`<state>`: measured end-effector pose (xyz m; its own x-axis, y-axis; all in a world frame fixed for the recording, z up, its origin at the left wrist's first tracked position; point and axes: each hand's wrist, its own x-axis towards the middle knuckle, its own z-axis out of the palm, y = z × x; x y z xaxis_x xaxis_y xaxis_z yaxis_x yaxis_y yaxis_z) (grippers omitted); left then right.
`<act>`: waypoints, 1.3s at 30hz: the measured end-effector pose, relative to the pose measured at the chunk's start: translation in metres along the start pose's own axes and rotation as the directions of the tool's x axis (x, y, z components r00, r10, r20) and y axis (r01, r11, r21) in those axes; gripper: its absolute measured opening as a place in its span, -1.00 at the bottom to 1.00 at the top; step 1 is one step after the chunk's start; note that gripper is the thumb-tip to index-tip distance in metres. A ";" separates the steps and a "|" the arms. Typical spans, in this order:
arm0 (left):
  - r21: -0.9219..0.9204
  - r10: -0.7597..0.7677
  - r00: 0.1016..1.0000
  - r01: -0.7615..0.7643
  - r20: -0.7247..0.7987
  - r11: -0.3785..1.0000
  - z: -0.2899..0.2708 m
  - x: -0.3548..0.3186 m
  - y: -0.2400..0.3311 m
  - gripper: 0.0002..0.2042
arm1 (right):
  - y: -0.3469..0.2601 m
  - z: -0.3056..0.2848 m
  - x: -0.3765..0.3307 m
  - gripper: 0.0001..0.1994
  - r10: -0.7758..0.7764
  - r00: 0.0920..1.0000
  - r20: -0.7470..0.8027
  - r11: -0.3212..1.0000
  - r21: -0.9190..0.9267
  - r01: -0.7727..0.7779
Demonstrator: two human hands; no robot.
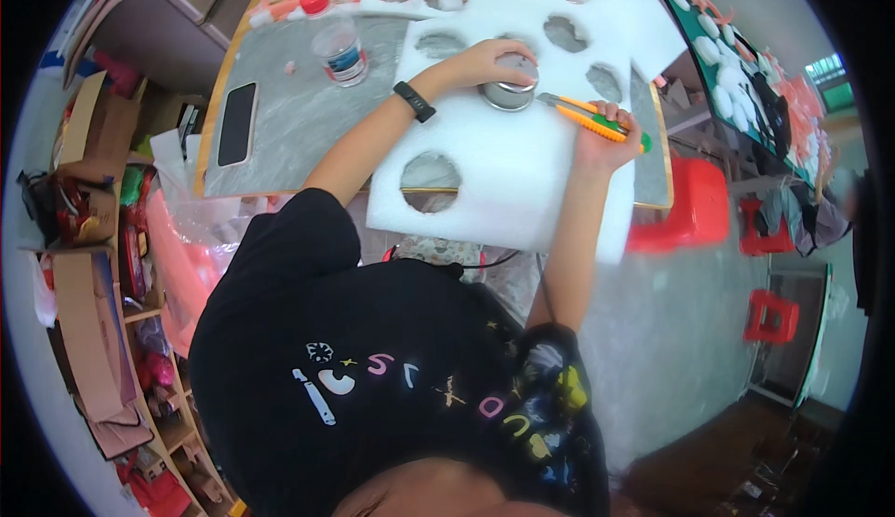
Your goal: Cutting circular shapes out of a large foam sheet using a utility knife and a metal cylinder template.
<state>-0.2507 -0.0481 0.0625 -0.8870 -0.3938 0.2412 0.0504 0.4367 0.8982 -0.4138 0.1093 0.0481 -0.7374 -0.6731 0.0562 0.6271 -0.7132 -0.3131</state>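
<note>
Left hand (pixel 503 62) clasped the tin (pixel 509 96) from above, on the foam (pixel 508 167); right hand (pixel 611 135) gripped the knife (pixel 598 124), blade (pixel 549 99) just beside the tin. Judged risk: light pressure could let the tin slip, turning the blade toward the left hand.

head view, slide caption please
Left hand grips a silvery cylinder on white foam; right hand holds a yellow cutter.
</note>
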 end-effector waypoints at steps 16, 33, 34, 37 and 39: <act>-0.069 -0.059 0.998 0.061 0.033 0.996 -0.009 0.000 -0.015 -0.69 | 0.023 -0.009 0.007 -0.81 -0.079 0.995 -0.068 0.992 0.095 0.085; -0.057 -0.070 0.997 0.071 0.020 0.996 -0.004 -0.004 -0.014 -0.68 | 0.019 0.016 -0.005 -0.82 -0.087 0.988 0.124 0.951 -0.286 0.120; -0.013 -0.058 0.998 0.058 0.004 0.998 -0.004 -0.006 -0.014 -0.67 | 0.020 0.025 -0.008 -0.85 -0.071 0.987 0.147 0.941 -0.317 0.115; 0.040 0.020 1.000 -0.020 -0.010 0.999 -0.003 -0.005 -0.019 -0.65 | 0.013 0.044 -0.013 -0.90 -0.053 0.950 0.309 0.875 -0.444 0.194; 0.023 -0.031 0.999 0.031 -0.029 0.999 -0.002 -0.006 -0.014 -0.63 | 0.012 0.050 -0.010 -0.90 -0.025 0.937 0.348 0.841 -0.499 0.208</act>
<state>-0.2458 -0.0535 0.0488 -0.8746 -0.4300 0.2240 0.0122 0.4423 0.8968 -0.3866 0.0975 0.0913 -0.6195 -0.6809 0.3906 0.2490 -0.6423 -0.7248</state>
